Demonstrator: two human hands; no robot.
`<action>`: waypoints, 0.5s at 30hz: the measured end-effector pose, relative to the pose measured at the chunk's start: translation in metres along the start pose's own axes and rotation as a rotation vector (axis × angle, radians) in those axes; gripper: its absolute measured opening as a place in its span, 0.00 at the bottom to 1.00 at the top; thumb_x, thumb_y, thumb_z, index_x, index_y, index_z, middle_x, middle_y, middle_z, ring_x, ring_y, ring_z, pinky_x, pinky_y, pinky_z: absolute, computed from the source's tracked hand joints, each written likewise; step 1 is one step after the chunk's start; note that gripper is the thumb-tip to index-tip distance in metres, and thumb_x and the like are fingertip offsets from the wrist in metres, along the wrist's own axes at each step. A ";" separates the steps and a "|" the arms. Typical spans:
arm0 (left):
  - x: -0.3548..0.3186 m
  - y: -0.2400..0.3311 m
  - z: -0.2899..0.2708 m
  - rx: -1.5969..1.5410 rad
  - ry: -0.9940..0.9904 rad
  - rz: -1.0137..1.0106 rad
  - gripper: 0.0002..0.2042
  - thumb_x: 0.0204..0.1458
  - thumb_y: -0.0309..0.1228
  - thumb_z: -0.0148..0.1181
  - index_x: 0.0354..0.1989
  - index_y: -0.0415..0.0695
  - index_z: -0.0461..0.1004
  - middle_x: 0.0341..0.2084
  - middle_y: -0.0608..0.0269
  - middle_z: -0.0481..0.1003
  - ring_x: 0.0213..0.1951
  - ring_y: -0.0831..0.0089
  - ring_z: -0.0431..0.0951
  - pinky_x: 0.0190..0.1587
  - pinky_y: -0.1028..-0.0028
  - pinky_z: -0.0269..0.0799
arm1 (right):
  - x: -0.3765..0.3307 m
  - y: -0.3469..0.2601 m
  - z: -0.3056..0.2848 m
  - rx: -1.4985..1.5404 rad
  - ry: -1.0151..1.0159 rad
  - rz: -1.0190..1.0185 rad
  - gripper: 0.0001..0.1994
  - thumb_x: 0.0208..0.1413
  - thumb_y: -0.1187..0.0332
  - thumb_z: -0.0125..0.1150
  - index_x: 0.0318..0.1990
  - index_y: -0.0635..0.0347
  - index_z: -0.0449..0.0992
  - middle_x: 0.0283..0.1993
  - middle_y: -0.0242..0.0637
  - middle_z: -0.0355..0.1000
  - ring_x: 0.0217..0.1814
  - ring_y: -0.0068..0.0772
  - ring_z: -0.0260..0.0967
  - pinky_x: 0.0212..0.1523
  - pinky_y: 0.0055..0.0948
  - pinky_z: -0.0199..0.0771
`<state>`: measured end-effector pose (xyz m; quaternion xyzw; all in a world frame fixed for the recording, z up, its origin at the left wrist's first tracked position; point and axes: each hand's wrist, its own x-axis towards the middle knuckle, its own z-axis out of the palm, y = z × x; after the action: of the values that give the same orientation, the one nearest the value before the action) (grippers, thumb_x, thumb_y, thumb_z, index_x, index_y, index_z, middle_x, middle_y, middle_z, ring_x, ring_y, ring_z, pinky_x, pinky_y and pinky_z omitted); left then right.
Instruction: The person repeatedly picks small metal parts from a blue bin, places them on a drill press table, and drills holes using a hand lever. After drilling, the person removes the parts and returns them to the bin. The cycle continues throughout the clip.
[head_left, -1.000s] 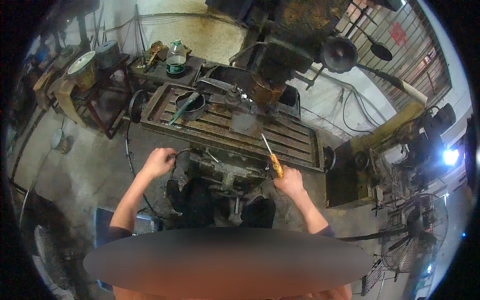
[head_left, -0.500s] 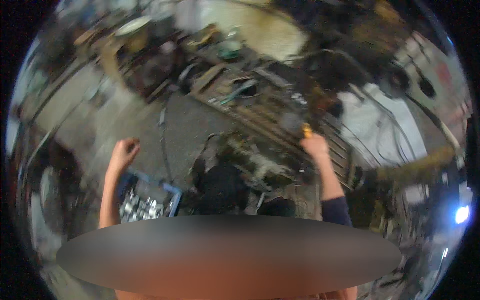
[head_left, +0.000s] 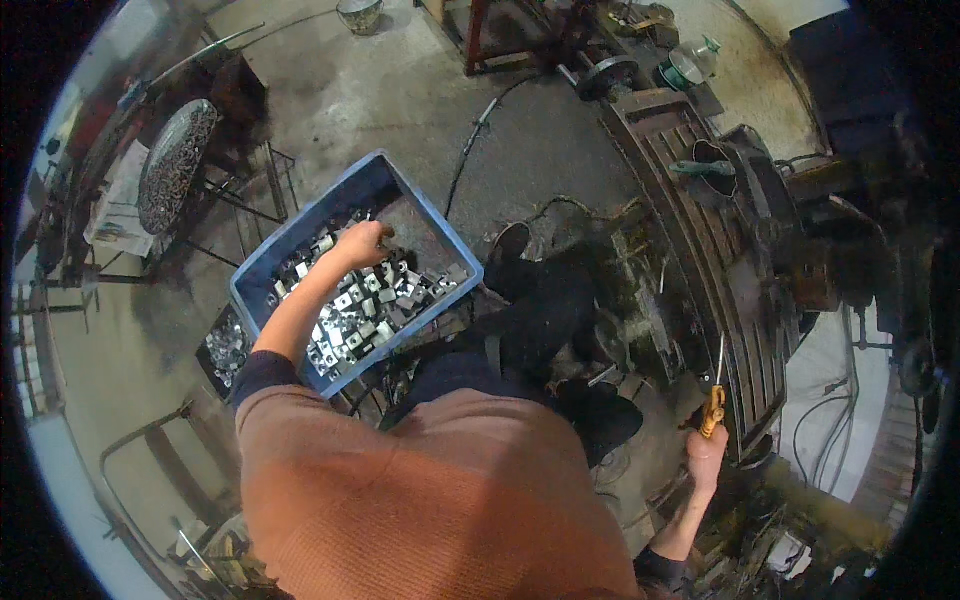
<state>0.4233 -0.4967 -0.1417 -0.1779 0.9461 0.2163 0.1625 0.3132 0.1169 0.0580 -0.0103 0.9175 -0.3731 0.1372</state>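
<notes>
My left hand (head_left: 362, 245) is over a blue plastic crate (head_left: 428, 208), with its fingers curled. What they hold, if anything, is hidden. Beneath it in the crate lie many small silvery block-shaped metal parts (head_left: 355, 315), some with holes. Off to the right, my right hand (head_left: 707, 455) is closed round a yellow air blow gun (head_left: 713, 410), whose long thin metal nozzle points away from me. That hand is beside the near end of a slotted machine table (head_left: 745, 330).
A smaller dark bin (head_left: 228, 350) of metal bits stands left of the crate. A round patterned stool seat (head_left: 178, 165) is further left. A green-handled tool (head_left: 700, 168) lies on the machine table. A dark hose (head_left: 470, 140) crosses the floor, and a metal bucket (head_left: 358, 15) stands far off.
My view has turned left, towards the crate. My left hand has moved from beside the crate to over its parts. The blow gun stays in my right hand, now lower right.
</notes>
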 end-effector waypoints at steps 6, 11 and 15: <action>0.014 0.021 -0.017 0.351 -0.120 0.135 0.15 0.35 0.29 0.57 0.37 0.49 0.76 0.31 0.55 0.76 0.38 0.57 0.76 0.37 0.62 0.72 | -0.005 0.005 0.042 -0.078 -0.080 0.009 0.12 0.34 0.76 0.48 0.30 0.66 0.72 0.24 0.31 0.68 0.25 0.23 0.62 0.27 0.25 0.63; 0.038 0.006 0.023 0.780 -0.404 0.383 0.09 0.34 0.29 0.60 0.28 0.48 0.77 0.30 0.57 0.77 0.38 0.60 0.77 0.37 0.65 0.72 | -0.010 -0.003 0.064 -0.037 -0.120 -0.103 0.14 0.34 0.79 0.45 0.32 0.66 0.72 0.27 0.32 0.70 0.26 0.21 0.64 0.27 0.22 0.64; 0.057 -0.014 0.048 0.787 -0.381 0.520 0.10 0.32 0.30 0.62 0.29 0.48 0.78 0.31 0.59 0.77 0.38 0.62 0.77 0.37 0.66 0.72 | -0.016 -0.008 0.069 -0.071 -0.124 0.028 0.14 0.31 0.74 0.52 0.32 0.64 0.73 0.24 0.32 0.69 0.27 0.22 0.64 0.32 0.24 0.65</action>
<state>0.3898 -0.5016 -0.2090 0.1809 0.9226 -0.0945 0.3274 0.3454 0.0665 0.0198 -0.0252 0.9200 -0.3371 0.1985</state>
